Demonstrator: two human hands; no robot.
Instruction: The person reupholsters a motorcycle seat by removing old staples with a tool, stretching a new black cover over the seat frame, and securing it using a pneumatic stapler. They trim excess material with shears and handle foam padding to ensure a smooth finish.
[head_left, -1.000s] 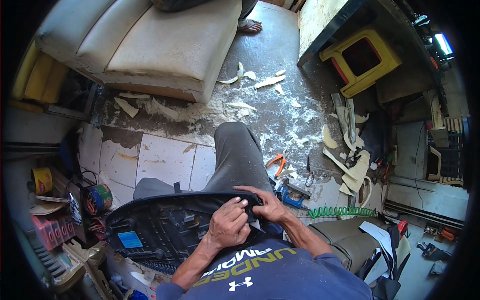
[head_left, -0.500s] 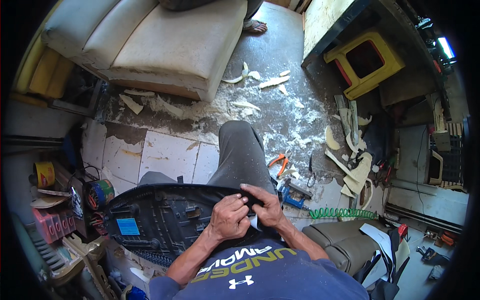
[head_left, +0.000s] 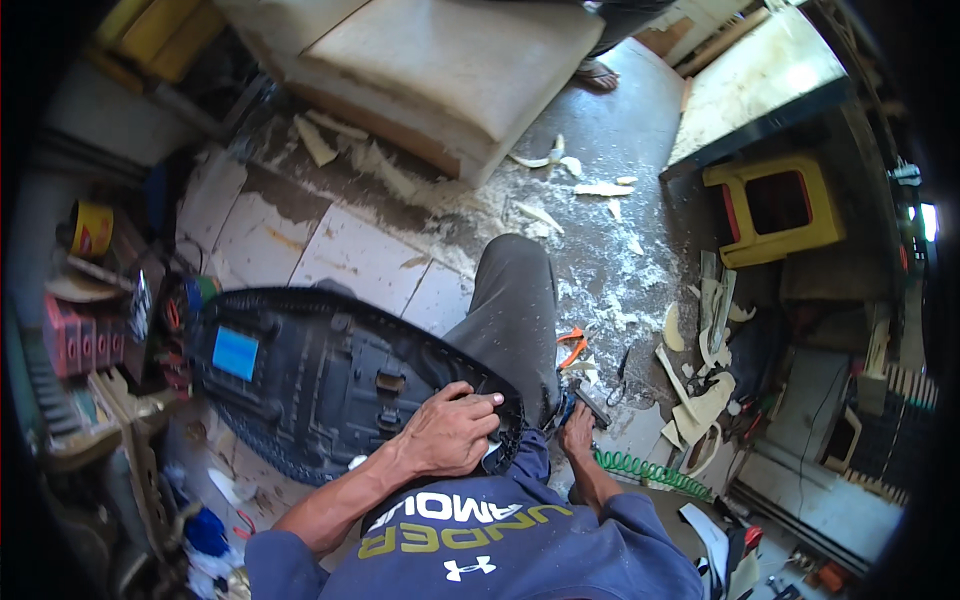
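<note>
A seat (head_left: 335,370) lies across the legs (head_left: 508,310), the left hand (head_left: 452,428) curled tight on its narrow-end edge; the right hand (head_left: 577,434), grip unclear, meets a stapler (head_left: 592,406); scrap-strewn floor (head_left: 640,115) leaves open room beyond.

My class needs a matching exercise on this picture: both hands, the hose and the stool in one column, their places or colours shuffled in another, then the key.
Column one:
1. Left hand
2. Stool
3. Right hand
4. Hose

Column two:
A. green, coiled
B. at the tool
C. on the black seat
D. yellow

Pairs: 1-C, 2-D, 3-B, 4-A
</note>
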